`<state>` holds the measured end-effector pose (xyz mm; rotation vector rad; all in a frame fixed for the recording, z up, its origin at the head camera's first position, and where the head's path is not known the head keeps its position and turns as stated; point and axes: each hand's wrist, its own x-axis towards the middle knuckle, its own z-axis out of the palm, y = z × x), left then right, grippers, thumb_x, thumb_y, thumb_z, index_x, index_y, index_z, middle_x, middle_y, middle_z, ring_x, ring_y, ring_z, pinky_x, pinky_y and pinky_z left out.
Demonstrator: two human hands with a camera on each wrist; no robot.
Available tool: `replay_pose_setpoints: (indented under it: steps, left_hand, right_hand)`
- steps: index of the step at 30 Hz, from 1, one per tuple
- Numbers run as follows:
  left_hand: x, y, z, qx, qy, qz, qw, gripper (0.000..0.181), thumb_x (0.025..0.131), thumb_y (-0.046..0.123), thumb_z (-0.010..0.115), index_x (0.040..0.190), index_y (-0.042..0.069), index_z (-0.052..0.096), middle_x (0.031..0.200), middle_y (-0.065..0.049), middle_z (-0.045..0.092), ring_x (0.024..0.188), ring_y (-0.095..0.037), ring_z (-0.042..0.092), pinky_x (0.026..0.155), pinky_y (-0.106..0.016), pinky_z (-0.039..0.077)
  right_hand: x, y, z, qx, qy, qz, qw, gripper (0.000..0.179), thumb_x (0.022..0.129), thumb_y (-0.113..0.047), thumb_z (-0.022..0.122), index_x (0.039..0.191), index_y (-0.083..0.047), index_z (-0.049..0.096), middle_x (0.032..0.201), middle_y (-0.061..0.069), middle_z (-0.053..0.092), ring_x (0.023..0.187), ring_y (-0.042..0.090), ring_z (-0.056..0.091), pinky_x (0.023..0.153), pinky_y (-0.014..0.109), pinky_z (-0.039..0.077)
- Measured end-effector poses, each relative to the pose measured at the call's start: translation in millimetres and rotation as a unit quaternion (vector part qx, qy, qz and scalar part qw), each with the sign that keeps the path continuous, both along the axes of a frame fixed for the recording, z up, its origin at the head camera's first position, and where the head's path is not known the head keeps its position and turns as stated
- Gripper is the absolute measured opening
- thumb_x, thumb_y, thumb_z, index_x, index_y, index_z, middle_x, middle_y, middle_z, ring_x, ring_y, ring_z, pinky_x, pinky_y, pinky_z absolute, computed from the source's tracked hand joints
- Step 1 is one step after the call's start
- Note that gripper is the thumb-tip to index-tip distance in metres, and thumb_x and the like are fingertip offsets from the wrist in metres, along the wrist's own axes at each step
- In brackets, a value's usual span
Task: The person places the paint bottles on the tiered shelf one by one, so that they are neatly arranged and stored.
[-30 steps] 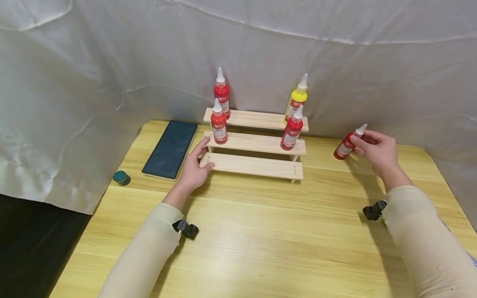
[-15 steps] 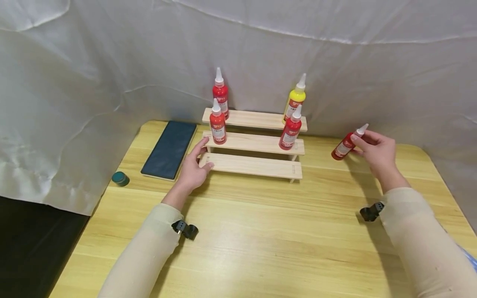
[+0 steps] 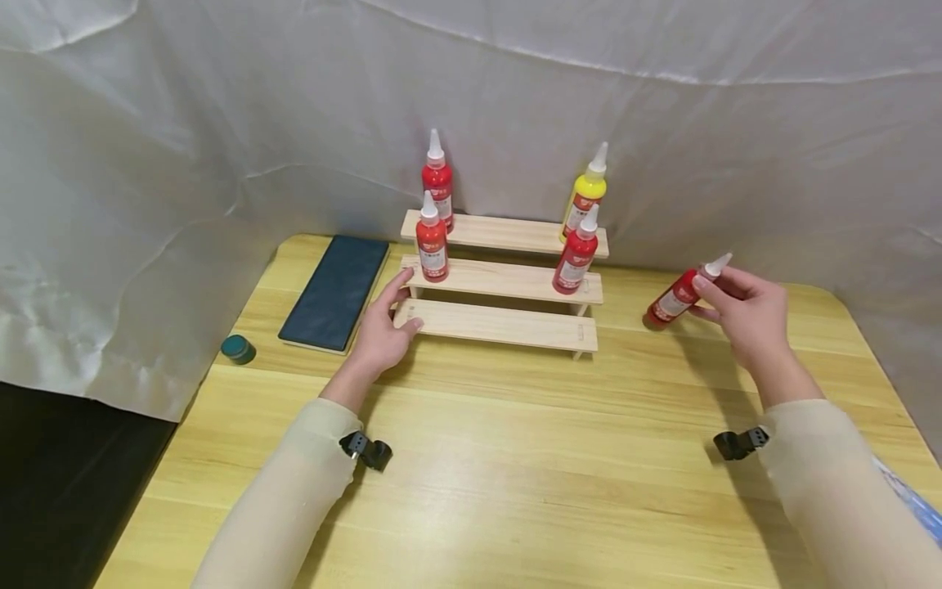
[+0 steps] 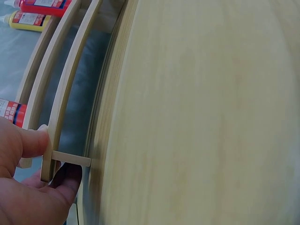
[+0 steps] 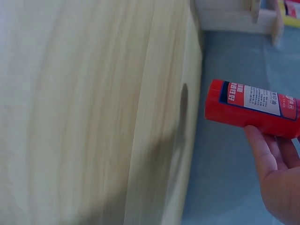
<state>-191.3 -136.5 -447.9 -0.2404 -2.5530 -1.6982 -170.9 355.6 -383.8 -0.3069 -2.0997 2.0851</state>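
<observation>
My right hand (image 3: 754,315) pinches a red squeeze bottle (image 3: 673,301) near its white nozzle, to the right of a three-step wooden display rack (image 3: 508,325). The bottle leans with its base to the left; in the right wrist view its label (image 5: 262,101) faces the camera. My left hand (image 3: 383,331) grips the rack's left end, thumb on the lowest step and fingers around its leg (image 4: 70,158). Red squeeze bottles stand upright on the middle step, one left (image 3: 432,249) and one right (image 3: 576,260). The top step bears another red bottle (image 3: 437,184) and a yellow bottle (image 3: 589,192).
Left of the rack lies a dark flat rectangular block (image 3: 334,293), with a small teal-lidded jar (image 3: 239,349) near the table's left edge. A grey cloth (image 3: 515,98) hangs behind the wooden table (image 3: 500,474). Something blue (image 3: 912,503) shows beside the right sleeve.
The red bottle in my right hand has tilted further, its base shifting left and toward the table's front. My left hand has stayed on the rack, and the other bottles stand as before.
</observation>
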Motion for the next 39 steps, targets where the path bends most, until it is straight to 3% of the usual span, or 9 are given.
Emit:
replay_pose_setpoints:
  steps: [11,19,26,33,39]
  left_hand:
    - [0.3,0.3,0.9,0.001,0.0,0.0,1.0,0.078,0.089,-0.01,0.067,0.155,0.02,0.038,0.143,-0.014,0.051,0.132,-0.025,0.046,0.104,-0.048,0.039]
    - [0.8,-0.2,1.1,0.0,0.001,0.0,1.0,0.078,0.089,-0.01,0.067,0.155,0.02,0.038,0.144,-0.014,0.05,0.132,-0.025,0.046,0.105,-0.048,0.038]
    - [1.6,0.7,2.2,0.002,0.0,0.0,1.0,0.077,0.09,-0.01,0.067,0.155,0.02,0.039,0.146,-0.012,0.049,0.132,-0.024,0.046,0.104,-0.047,0.038]
    - [1.5,0.4,2.4,0.001,0.002,-0.001,1.0,0.077,0.09,-0.01,0.066,0.155,0.02,0.039,0.149,-0.011,0.047,0.133,-0.025,0.045,0.104,-0.048,0.038]
    - [1.8,0.3,2.8,0.004,0.005,-0.002,1.0,0.077,0.089,-0.011,0.067,0.155,0.018,0.039,0.148,-0.011,0.048,0.132,-0.026,0.046,0.102,-0.048,0.039]
  right_hand:
    - [24.8,-30,10.9,-0.036,0.057,0.028,0.9973,0.045,0.084,-0.006,0.08,0.124,0.009,0.066,0.109,0.009,0.069,0.099,0.017,0.068,0.07,0.036,0.056]
    - [37.6,-51,17.8,-0.028,0.085,0.063,0.994,0.035,0.087,-0.001,0.075,0.121,0.007,0.069,0.108,0.01,0.07,0.096,0.018,0.069,0.072,0.036,0.056]
    - [38.8,-73,20.6,-0.004,0.093,0.09,0.9915,0.04,0.089,-0.002,0.074,0.123,0.015,0.062,0.108,0.01,0.07,0.095,0.019,0.069,0.073,0.036,0.056]
    - [35.5,-99,21.5,0.014,0.083,0.119,0.9893,0.036,0.091,-0.006,0.073,0.123,0.009,0.066,0.109,0.01,0.069,0.096,0.02,0.068,0.075,0.035,0.056]
    - [29.2,-124,19.8,0.012,0.098,0.15,0.9838,0.03,0.091,-0.002,0.072,0.121,0.005,0.069,0.107,0.008,0.07,0.094,0.018,0.068,0.075,0.033,0.057]
